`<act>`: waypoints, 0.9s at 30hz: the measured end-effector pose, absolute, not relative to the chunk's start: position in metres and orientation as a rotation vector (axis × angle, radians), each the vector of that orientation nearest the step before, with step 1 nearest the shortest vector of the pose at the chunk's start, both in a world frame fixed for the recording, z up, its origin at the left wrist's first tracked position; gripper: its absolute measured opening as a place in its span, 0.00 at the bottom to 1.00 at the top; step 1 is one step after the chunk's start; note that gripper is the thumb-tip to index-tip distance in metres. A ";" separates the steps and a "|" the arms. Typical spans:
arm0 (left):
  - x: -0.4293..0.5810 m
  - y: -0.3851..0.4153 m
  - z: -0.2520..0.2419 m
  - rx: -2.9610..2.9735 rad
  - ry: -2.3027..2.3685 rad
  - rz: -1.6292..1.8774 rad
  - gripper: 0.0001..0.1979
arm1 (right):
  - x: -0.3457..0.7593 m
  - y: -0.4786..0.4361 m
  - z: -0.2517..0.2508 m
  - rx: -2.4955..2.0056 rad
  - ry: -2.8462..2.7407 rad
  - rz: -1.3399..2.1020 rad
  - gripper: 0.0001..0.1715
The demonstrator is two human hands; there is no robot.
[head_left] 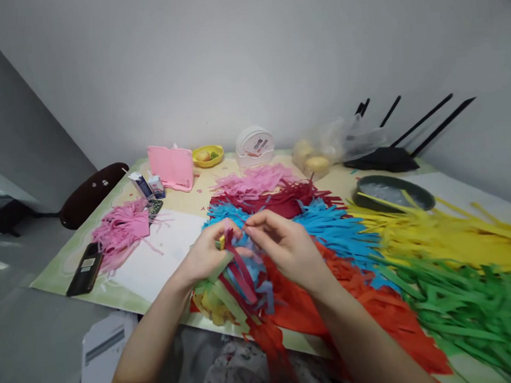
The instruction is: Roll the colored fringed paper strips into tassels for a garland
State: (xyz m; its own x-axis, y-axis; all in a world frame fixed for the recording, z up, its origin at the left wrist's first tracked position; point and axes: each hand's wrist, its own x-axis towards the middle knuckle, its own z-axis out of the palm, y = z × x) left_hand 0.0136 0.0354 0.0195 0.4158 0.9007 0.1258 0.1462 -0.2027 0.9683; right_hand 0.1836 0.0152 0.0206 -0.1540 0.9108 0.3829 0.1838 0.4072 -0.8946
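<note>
My left hand (210, 251) grips the strips (243, 272) right over the bench's (305, 341) near edge, and my right hand (289, 248) pinches their top. Left of the hands, a white sheet (155, 261) leaves some room; right's crammed with red fringe (394, 322). Carton (140, 186) print beyond: too small for me.

No lettering, brand or number could be read. By the far edge of the table (186, 211), near its middle, the white round-topped holder (254, 134) bore small dark and reddish print, too small to make out. Close to the far left corner, the dark-blue-and-white carton (141, 185) and the paler carton (156, 187) beside it carried blurred printing. Towards the near left corner, the dark flat device (82, 278) showed a pale label (86, 264), its wording likewise illegible.
</note>
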 end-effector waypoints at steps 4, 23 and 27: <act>0.010 0.033 0.012 1.624 1.049 1.026 0.08 | 0.185 0.010 0.014 -1.056 -1.486 0.724 0.07; 0.008 0.021 -0.009 1.669 1.083 1.237 0.11 | 0.197 -0.005 0.001 -1.075 -1.422 1.117 0.12; 0.007 0.020 -0.005 2.060 1.053 1.311 0.12 | 0.199 -0.003 0.003 -1.060 -1.407 1.180 0.12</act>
